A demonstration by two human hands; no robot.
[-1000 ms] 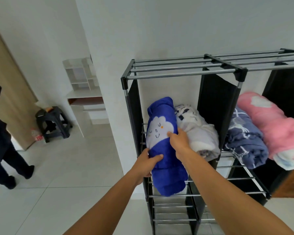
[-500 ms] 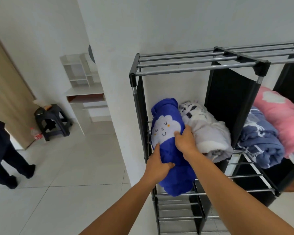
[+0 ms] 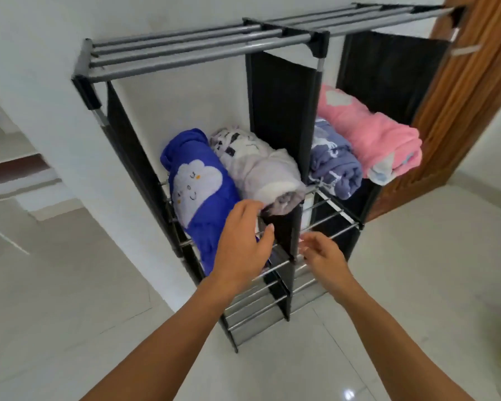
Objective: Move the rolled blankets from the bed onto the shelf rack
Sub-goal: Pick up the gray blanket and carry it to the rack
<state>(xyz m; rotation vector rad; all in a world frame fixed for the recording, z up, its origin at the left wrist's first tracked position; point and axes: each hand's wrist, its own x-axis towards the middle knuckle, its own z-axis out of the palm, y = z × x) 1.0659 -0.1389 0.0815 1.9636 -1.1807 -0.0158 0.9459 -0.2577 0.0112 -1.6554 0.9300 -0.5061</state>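
A: What changed just now?

B: A moment ago both your hands were clamped on the blue blanket (image 3: 195, 195). Now they've let go. Your left hand (image 3: 243, 247) is spread open, its back toward you, covering the blanket's near end; I can't tell whether it touches. Your right hand (image 3: 324, 254) is open and empty, fingers loosely curled, in front of the rack's black divider.

A: So that roll is placed?

B: I'd judge so. It lies on the shelf rack (image 3: 203, 52) in the left bay, its near end overhanging the front bars, touching the grey blanket (image 3: 261, 169).

A: Where is it from my hands?

B: At eleven o'clock from your left hand, ten o'clock from your right. The navy blanket (image 3: 333, 163) and pink blanket (image 3: 370, 134) sit at one o'clock, in the right bay.
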